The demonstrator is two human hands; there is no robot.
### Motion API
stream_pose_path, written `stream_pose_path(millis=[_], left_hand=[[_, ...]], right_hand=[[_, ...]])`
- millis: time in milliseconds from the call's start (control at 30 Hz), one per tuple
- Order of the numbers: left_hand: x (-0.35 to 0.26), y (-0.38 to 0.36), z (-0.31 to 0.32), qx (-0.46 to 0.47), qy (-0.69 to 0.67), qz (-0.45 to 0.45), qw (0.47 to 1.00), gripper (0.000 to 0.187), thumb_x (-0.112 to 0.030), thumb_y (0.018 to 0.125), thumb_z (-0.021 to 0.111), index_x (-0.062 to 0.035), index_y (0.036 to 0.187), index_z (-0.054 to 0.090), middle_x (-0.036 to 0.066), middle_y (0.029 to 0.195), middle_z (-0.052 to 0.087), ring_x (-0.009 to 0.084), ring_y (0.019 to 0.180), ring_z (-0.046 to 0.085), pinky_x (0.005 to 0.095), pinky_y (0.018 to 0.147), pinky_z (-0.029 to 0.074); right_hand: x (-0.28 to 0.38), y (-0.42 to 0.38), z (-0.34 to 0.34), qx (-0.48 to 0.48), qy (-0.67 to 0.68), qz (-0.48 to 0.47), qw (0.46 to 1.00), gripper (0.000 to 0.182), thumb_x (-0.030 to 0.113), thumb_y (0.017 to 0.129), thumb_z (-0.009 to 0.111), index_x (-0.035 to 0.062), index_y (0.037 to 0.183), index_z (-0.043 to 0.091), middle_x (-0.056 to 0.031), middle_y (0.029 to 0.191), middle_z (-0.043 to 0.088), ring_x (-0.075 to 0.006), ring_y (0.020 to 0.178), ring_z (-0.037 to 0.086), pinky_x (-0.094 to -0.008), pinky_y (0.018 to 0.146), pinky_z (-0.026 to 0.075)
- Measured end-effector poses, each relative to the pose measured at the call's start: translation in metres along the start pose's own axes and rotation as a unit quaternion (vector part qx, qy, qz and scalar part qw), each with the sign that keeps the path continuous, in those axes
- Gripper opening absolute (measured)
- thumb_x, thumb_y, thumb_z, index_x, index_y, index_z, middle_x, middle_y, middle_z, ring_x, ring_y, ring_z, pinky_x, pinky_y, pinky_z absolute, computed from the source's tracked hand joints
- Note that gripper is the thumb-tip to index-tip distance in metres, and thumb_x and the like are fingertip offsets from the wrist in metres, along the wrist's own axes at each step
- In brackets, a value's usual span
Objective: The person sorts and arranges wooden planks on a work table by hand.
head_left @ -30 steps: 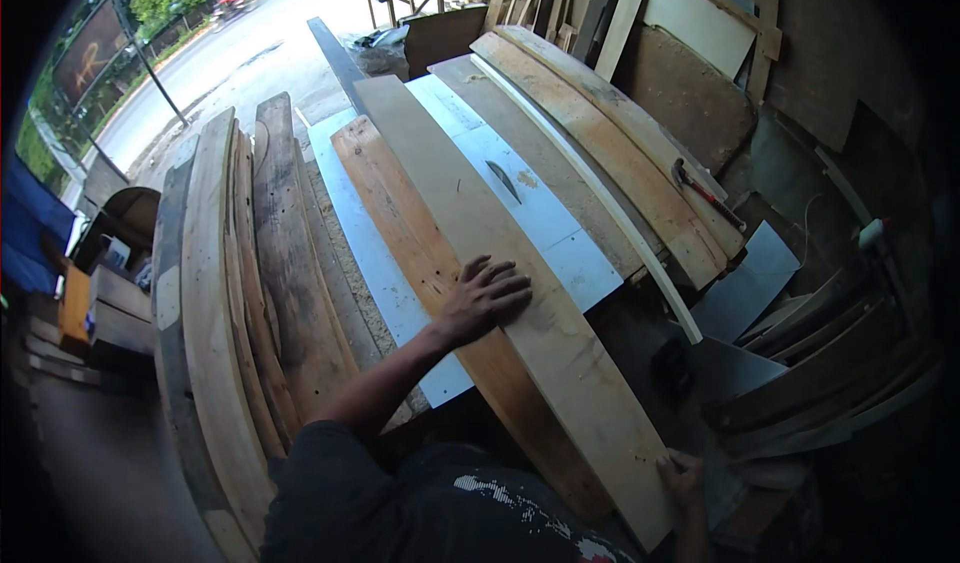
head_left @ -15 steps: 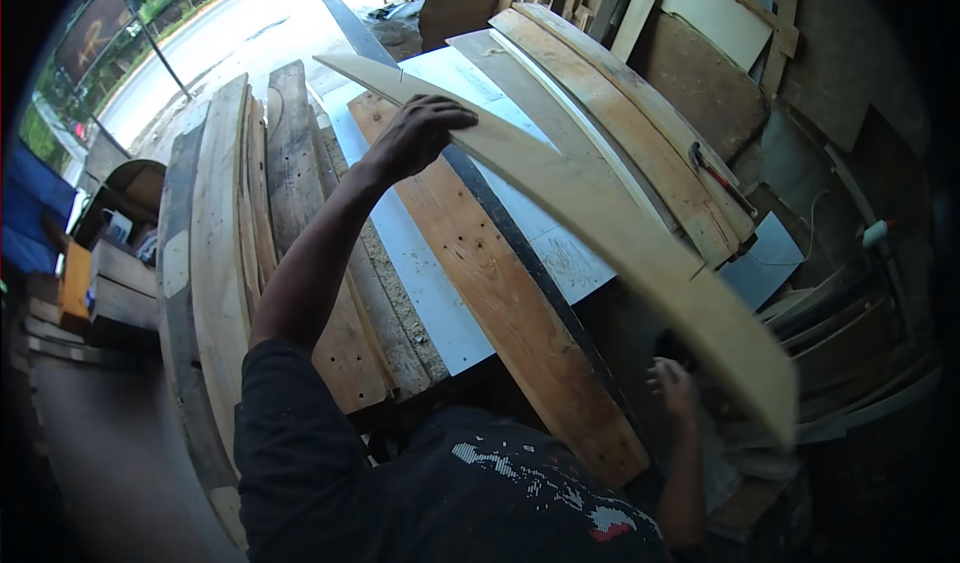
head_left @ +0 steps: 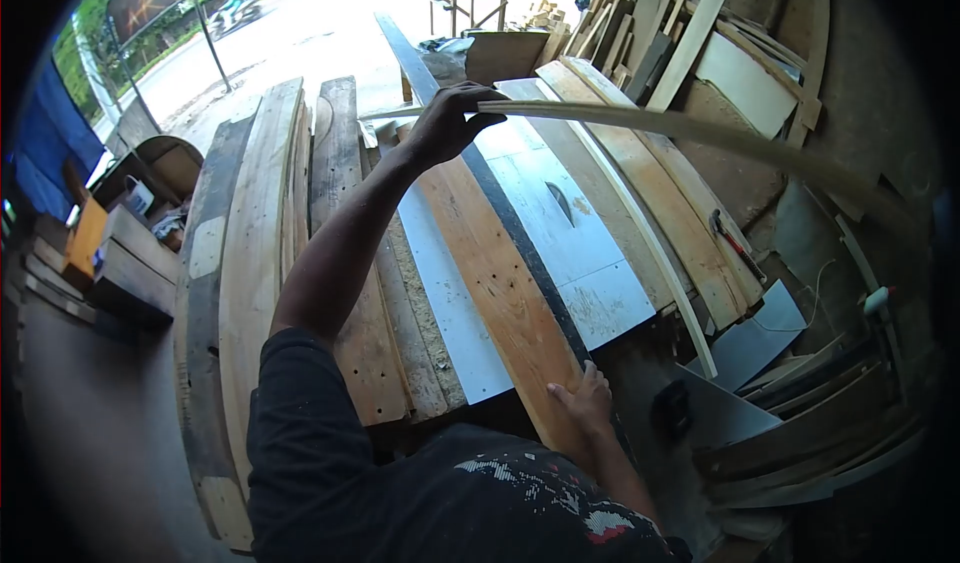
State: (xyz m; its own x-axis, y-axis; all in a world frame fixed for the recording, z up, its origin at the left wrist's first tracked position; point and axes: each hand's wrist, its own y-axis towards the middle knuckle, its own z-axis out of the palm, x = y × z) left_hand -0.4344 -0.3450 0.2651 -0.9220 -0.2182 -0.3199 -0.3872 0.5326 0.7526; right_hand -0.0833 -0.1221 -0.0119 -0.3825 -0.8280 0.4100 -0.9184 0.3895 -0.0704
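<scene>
My left hand (head_left: 455, 126) is closed on a long pale plank (head_left: 640, 118), gripping it toward its far-left end. The plank is raised over the table and seen nearly edge-on, its right part blurred. My right hand (head_left: 588, 399) rests at the near end of a brown wooden board (head_left: 490, 263), on its right edge. Its thumb and fingers are apart. A long black-edged bar (head_left: 535, 288) runs along that board's right side. Right of the bar, a dark curved saw blade (head_left: 560, 204) stands up from the white tabletop (head_left: 606, 301).
Long weathered planks (head_left: 255, 263) lie to the left. More boards (head_left: 675, 228) and a red-handled hammer (head_left: 735, 241) are on the right. Timber offcuts (head_left: 690, 33) lean at the back right. A wooden box (head_left: 135, 268) stands at the far left.
The pale plank has swung up and right at its near end and turned onto its edge, uncovering the saw blade. My right hand has moved left onto the brown board.
</scene>
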Motion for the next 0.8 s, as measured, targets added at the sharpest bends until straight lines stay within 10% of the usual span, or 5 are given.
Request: stream_pose_path(millis=[233,533,633,700,800], left_hand=[[0.0,0.01,-0.035,-0.038,-0.009,-0.069,0.997,0.018,-0.013,0.087,0.069,-0.0019,0.101,0.069,0.013,0.089,0.07,0.0216,0.081,0.067,0.0345,0.073,0.052],[0.025,0.025,-0.043,-0.144,0.031,0.016,0.989,0.025,-0.015,0.084,0.072,-0.0016,0.104,0.069,0.015,0.105,0.068,0.0269,0.097,0.066,0.0369,0.085,0.052],[0.017,0.035,-0.051,-0.185,0.024,-0.041,0.982,0.03,-0.02,0.083,0.073,0.0002,0.105,0.069,0.018,0.11,0.067,0.0289,0.1,0.066,0.0362,0.085,0.052],[0.018,0.042,-0.055,-0.228,0.037,-0.01,0.973,0.032,-0.021,0.083,0.074,0.0003,0.107,0.068,0.017,0.106,0.068,0.0285,0.094,0.068,0.036,0.084,0.052],[0.011,0.049,-0.062,-0.227,0.02,-0.008,0.974,0.033,-0.021,0.083,0.074,-0.0006,0.107,0.068,0.017,0.107,0.068,0.0287,0.095,0.068,0.0361,0.084,0.052]], right_hand=[[-0.001,0.034,-0.019,0.127,0.109,0.029,0.985,0.054,0.047,0.08,0.073,-0.003,0.098,0.062,-0.0219,0.087,0.067,-0.0336,0.083,0.067,-0.0417,0.075,0.051],[-0.014,0.021,-0.038,0.011,0.164,0.018,0.986,0.043,0.036,0.076,0.08,-0.0034,0.088,0.065,-0.0156,0.077,0.067,-0.0204,0.071,0.065,-0.0346,0.067,0.05],[-0.014,-0.015,-0.096,-0.011,0.15,0.042,0.988,0.041,0.035,0.075,0.08,-0.0022,0.086,0.065,-0.0208,0.078,0.067,-0.0309,0.072,0.068,-0.0387,0.065,0.051],[-0.041,-0.042,-0.115,-0.012,0.137,0.062,0.989,0.034,0.026,0.076,0.081,-0.0026,0.087,0.067,-0.0122,0.076,0.068,-0.0116,0.07,0.06,-0.0315,0.065,0.05],[-0.066,-0.092,-0.143,-0.021,0.171,0.092,0.981,0.029,0.021,0.076,0.081,-0.0026,0.084,0.066,-0.0099,0.074,0.067,-0.0103,0.07,0.059,-0.0306,0.063,0.049]])
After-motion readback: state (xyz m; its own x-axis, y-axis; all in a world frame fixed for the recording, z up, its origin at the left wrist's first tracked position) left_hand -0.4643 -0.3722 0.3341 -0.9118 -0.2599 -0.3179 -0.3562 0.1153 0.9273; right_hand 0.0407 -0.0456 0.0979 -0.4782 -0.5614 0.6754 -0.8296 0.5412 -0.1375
